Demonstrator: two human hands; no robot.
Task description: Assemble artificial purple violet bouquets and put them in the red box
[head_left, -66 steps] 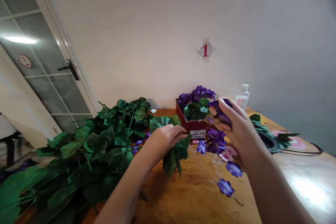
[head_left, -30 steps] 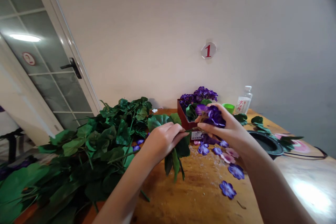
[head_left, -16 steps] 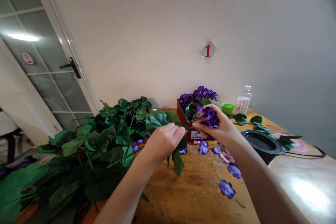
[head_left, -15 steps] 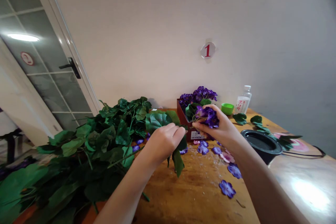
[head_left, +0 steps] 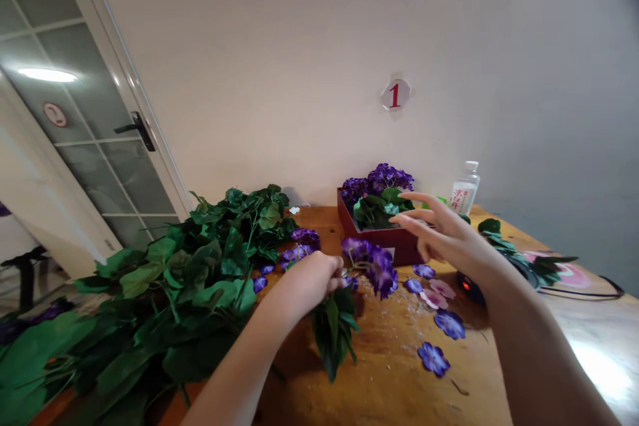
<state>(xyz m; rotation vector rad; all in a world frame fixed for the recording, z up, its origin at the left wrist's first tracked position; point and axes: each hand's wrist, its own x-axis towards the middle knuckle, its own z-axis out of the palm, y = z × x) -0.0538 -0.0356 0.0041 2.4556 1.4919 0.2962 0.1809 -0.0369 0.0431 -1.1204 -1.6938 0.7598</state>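
Observation:
My left hand point(head_left: 309, 281) is closed around an artificial flower stem above the wooden table. Purple blossoms point(head_left: 375, 267) stick out to its right, and green leaves point(head_left: 332, 331) hang below the fingers. My right hand point(head_left: 452, 243) holds nothing; its fingers are spread over the front right part of a dark red box point(head_left: 367, 231). Inside that box are bunches of purple flowers point(head_left: 387, 178) and some green leaves point(head_left: 375, 210). More purple blossoms point(head_left: 305, 237) lie just beyond my left hand.
A big heap of green leaf stems point(head_left: 200, 299) covers the table's left side. Loose purple petals point(head_left: 433, 359) and pink petals point(head_left: 433, 298) lie at front right. A bottle point(head_left: 465, 188), a partly hidden green bowl point(head_left: 433, 202) and a black cable point(head_left: 582, 296) are further right.
My right hand has let go of the purple blossoms and moved right, its fingers spreading. The flowers now hang from my left hand, lower and further left. The hand covers most of the black pot.

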